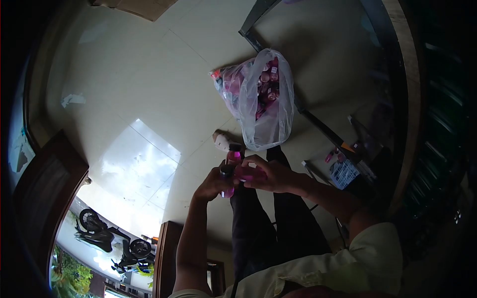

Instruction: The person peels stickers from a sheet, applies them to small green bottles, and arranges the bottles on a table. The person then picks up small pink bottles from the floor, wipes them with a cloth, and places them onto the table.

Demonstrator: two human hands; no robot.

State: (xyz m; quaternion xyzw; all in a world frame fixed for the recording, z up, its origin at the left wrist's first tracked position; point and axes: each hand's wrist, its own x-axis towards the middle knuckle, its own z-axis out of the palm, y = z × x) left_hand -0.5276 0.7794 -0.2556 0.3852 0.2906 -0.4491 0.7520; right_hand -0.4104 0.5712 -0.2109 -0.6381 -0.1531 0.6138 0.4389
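Observation:
In front of my legs my two hands meet. My left hand (210, 185) is closed round a small bottle (227, 192) with pink liquid and a black cap. Just beyond it, a second black-capped pink bottle (233, 155) stands out between the fingers of both hands. My right hand (271, 176) has its fingers wrapped round another pink bottle (251, 173), partly hidden by them. On the floor past my hands sits a clear plastic bag (271, 130), its mouth open, with many similar pink bottles (268, 84) inside.
A dark metal leg (320, 123) runs along the floor right of the bag. A blue-white plastic basket (344, 174) and small pink items (334, 156) lie at the right. Cardboard (134, 6) is at the far edge. A motorcycle (117, 241) shows through the doorway.

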